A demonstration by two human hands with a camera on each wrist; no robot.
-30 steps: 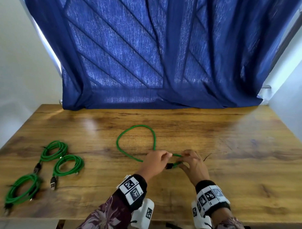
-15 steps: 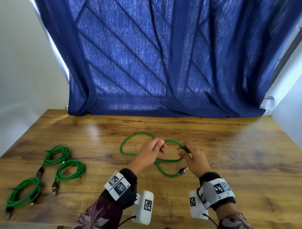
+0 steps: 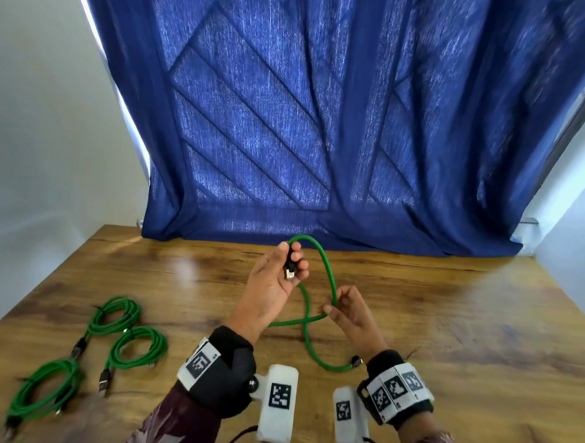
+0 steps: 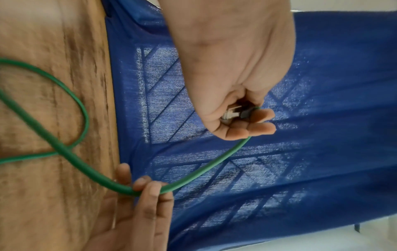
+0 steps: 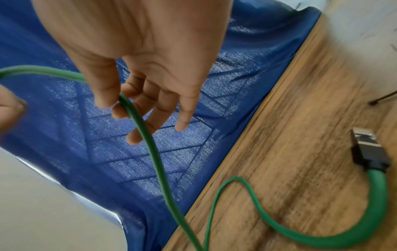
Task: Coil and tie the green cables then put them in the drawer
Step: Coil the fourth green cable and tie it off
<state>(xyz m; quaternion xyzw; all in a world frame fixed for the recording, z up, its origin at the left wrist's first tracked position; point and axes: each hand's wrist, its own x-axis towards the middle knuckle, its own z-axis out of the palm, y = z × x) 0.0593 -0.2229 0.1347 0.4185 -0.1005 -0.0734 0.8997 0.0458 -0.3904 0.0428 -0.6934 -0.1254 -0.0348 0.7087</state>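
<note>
A loose green cable (image 3: 329,272) arches above the wooden table (image 3: 479,327). My left hand (image 3: 288,266) is raised and grips one black plug end (image 4: 236,113) between thumb and curled fingers. My right hand (image 3: 333,307) pinches the cable (image 5: 137,115) lower down, where the strand crosses itself. The cable's other plug (image 3: 356,361) lies on the table near my right wrist, seen also in the right wrist view as a black plug (image 5: 367,149). No drawer is in view.
Three coiled green cables (image 3: 125,331) lie at the table's left front. A blue curtain (image 3: 321,123) hangs behind the table's far edge. White walls stand on both sides.
Both hands have lifted the cable off the table. My left hand rose and now holds a plug end, while the loop stands upright between the hands.
</note>
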